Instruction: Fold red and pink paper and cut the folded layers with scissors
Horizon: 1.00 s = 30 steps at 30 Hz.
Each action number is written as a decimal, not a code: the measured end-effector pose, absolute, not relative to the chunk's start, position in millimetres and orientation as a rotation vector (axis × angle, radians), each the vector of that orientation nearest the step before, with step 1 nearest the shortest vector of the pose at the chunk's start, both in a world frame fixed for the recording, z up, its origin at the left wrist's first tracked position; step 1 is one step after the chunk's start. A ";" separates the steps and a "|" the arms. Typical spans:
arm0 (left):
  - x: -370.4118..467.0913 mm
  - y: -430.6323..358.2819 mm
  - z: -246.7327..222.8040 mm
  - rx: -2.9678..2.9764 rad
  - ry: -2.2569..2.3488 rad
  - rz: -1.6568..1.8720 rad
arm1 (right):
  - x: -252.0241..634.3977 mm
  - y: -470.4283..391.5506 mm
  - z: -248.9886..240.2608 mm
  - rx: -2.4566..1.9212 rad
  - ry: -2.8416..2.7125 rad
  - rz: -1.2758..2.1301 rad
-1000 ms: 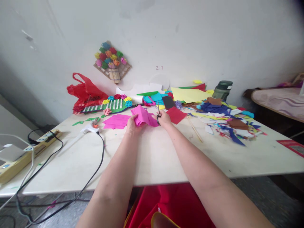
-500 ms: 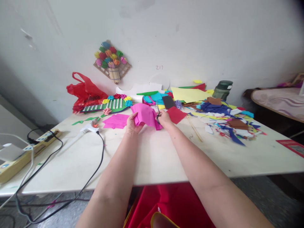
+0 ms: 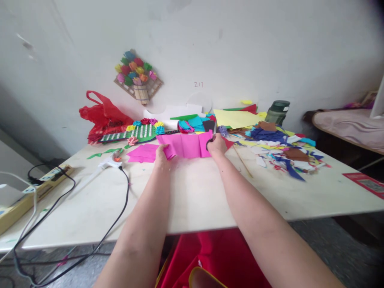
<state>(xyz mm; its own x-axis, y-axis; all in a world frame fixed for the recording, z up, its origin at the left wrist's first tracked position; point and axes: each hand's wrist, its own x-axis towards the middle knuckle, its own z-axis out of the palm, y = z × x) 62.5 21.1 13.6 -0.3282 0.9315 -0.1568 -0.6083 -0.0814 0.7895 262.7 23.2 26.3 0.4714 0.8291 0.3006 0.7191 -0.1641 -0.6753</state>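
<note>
Nearest, at the bottom centre of the frame, red cloth point(image 3: 222, 256) shows between your forearms, which reach forward from the lower left and lower right and slant inward over the desk point(image 3: 198, 204). At left centre, a white glue gun point(image 3: 111, 161) lies beside your left hand point(image 3: 162, 156). That hand is raised slightly, thumb uppermost, its fingers closed on the left end of the pink paper point(image 3: 190, 146), which stretches creased across mid-frame between your hands. Your right hand point(image 3: 218, 145) bends inward at the wrist, fingers curled around the scissors point(image 3: 209, 143), blades pointing up; whether they also pinch the paper's right end, I cannot tell. Farther off, at upper left, a flower decoration point(image 3: 136, 74) hangs on the wall point(image 3: 240, 48).
</note>
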 end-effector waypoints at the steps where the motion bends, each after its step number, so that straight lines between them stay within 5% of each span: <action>1: 63.2 22.9 12.3 0.496 0.989 1.658 | 263.8 23.8 25.8 -1.928 -1.293 0.152; 17: 65.7 32.5 -1.1 0.730 1.246 1.632 | 277.2 28.4 18.1 -1.954 -1.394 0.071; 30: 70.4 39.4 -14.7 0.959 1.317 1.605 | 290.1 29.9 32.4 -2.024 -1.455 0.342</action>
<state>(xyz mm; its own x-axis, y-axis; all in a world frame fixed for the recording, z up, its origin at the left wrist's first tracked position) 70.4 39.4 -14.7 -0.3652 0.9295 0.0527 -0.1295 -0.1067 0.9858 290.1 29.9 32.4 0.3609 0.9220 0.1404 0.7628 -0.2052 -0.6132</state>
